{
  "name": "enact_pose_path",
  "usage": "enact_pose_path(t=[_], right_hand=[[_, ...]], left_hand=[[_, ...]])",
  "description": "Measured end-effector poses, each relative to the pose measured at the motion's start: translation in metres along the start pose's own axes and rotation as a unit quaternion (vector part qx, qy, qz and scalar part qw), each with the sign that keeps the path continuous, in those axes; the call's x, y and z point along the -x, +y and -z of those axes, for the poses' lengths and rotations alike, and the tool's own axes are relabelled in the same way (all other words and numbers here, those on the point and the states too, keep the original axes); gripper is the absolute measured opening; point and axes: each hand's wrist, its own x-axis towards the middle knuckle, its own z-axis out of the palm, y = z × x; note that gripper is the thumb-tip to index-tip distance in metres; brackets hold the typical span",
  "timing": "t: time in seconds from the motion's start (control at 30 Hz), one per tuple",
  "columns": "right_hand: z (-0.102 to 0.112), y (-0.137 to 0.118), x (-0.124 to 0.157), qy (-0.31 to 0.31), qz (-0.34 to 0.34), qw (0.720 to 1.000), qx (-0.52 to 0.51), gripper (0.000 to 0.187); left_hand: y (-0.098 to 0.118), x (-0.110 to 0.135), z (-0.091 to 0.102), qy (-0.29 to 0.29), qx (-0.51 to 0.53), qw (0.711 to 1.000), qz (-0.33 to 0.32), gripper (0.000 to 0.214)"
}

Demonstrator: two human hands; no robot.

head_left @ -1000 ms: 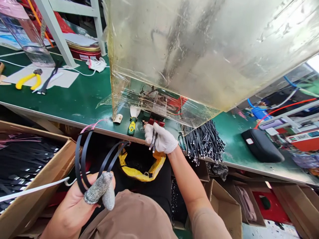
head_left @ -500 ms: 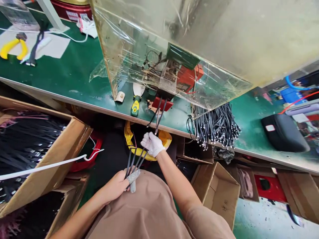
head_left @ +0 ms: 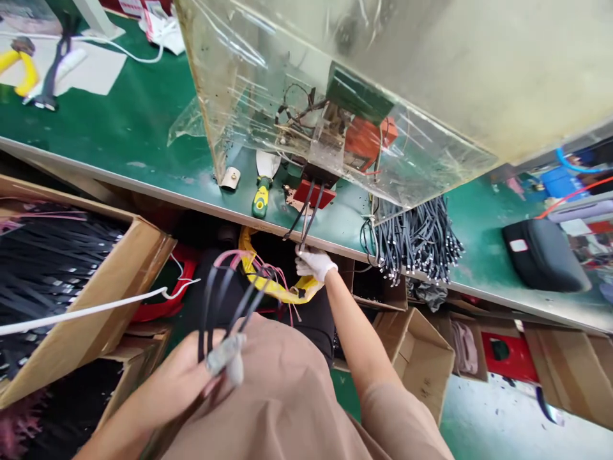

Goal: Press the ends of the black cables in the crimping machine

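The left hand point(head_left: 198, 370) clasps black straps point(head_left: 205, 316) away from the bench point(head_left: 143, 128), perhaps to keep them clear, while the gloved right hand point(head_left: 315, 263) appears to pinch a dark strip point(head_left: 313, 214) hanging from the red block point(head_left: 328, 198)

Up and to the left of the left hand point(head_left: 204, 361), yellow-handled pliers point(head_left: 29, 73) lie on white paper point(head_left: 101, 69), with a crumpled white-and-pink packet point(head_left: 165, 32) farther right. A scraper point(head_left: 261, 191) rests on the green bench point(head_left: 143, 140), ahead and left of the right hand point(head_left: 313, 263). Well right of that hand sit a black case point(head_left: 546, 255) and, lower, an open cardboard box point(head_left: 426, 374) and folded pinkish cloth point(head_left: 463, 348).
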Motion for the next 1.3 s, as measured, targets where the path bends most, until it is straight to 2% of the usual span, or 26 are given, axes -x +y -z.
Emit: enact_pose_path(t=[0.07, 0.13, 0.17, 0.23, 0.27, 0.33, 0.4, 0.43, 0.47, 0.5, 0.57, 0.63, 0.7, 0.8, 0.93, 1.13, 1.23, 1.3], right_hand=[[0.007, -0.008, 0.017, 0.001, -0.004, 0.988, 0.156, 0.036], [0.015, -0.017, 0.035, 0.008, 0.043, 0.945, 0.325, 0.029], [0.019, -0.021, 0.045, 0.012, 0.084, 0.923, 0.376, 0.024], [0.029, -0.029, 0.062, 0.002, 0.149, 0.908, 0.391, 0.012], [0.036, -0.032, 0.071, -0.01, 0.166, 0.912, 0.374, 0.009], [0.051, -0.038, 0.089, -0.031, 0.172, 0.931, 0.321, 0.018], [0.07, -0.047, 0.106, 0.0, 0.185, 0.942, 0.281, 0.024], [0.081, -0.053, 0.114, 0.045, 0.209, 0.938, 0.272, 0.026], [0.093, -0.06, 0.121, 0.11, 0.241, 0.925, 0.273, 0.027], [0.106, -0.068, 0.126, 0.185, 0.278, 0.9, 0.281, 0.028], [0.136, -0.087, 0.13, 0.329, 0.34, 0.823, 0.315, 0.031], [0.168, -0.106, 0.125, 0.419, 0.355, 0.753, 0.362, 0.036], [0.195, -0.122, 0.111, 0.45, 0.328, 0.718, 0.418, 0.039], [0.216, -0.136, 0.084, 0.433, 0.268, 0.698, 0.504, 0.04], [0.208, -0.136, 0.056, 0.407, 0.221, 0.693, 0.553, 0.047], [0.177, -0.147, 0.028, 0.448, 0.202, 0.673, 0.554, 0.06], [0.157, -0.163, 0.024, 0.434, 0.177, 0.672, 0.573, 0.06], [0.146, -0.173, 0.029, 0.432, 0.187, 0.684, 0.558, 0.054]], left_hand=[[0.012, -0.007, 0.001, 0.012, 0.036, 0.999, -0.008, 0.044], [0.029, -0.019, -0.002, 0.056, 0.086, 0.994, -0.04, 0.038], [0.037, -0.025, -0.004, 0.076, 0.113, 0.989, -0.062, 0.035], [0.05, -0.038, -0.009, 0.094, 0.165, 0.977, -0.093, 0.036], [0.055, -0.044, -0.012, 0.099, 0.189, 0.972, -0.099, 0.038], [0.059, -0.055, -0.015, 0.107, 0.228, 0.963, -0.091, 0.039], [0.058, -0.066, -0.018, 0.115, 0.256, 0.956, -0.09, 0.037], [0.058, -0.071, -0.019, 0.109, 0.265, 0.953, -0.097, 0.036], [0.058, -0.076, -0.02, 0.095, 0.271, 0.952, -0.107, 0.033], [0.058, -0.08, -0.022, 0.076, 0.273, 0.951, -0.121, 0.03], [0.059, -0.086, -0.026, 0.041, 0.267, 0.952, -0.143, 0.028], [0.062, -0.089, -0.03, 0.043, 0.258, 0.955, -0.14, 0.032], [0.064, -0.091, -0.034, 0.06, 0.252, 0.958, -0.12, 0.038], [0.07, -0.093, -0.039, 0.071, 0.244, 0.961, -0.107, 0.043], [0.078, -0.095, -0.042, 0.075, 0.225, 0.962, -0.133, 0.042], [0.086, -0.1, -0.047, 0.078, 0.221, 0.965, -0.114, 0.045], [0.09, -0.103, -0.049, 0.093, 0.233, 0.963, -0.096, 0.048], [0.093, -0.104, -0.048, 0.112, 0.236, 0.962, -0.082, 0.052]])
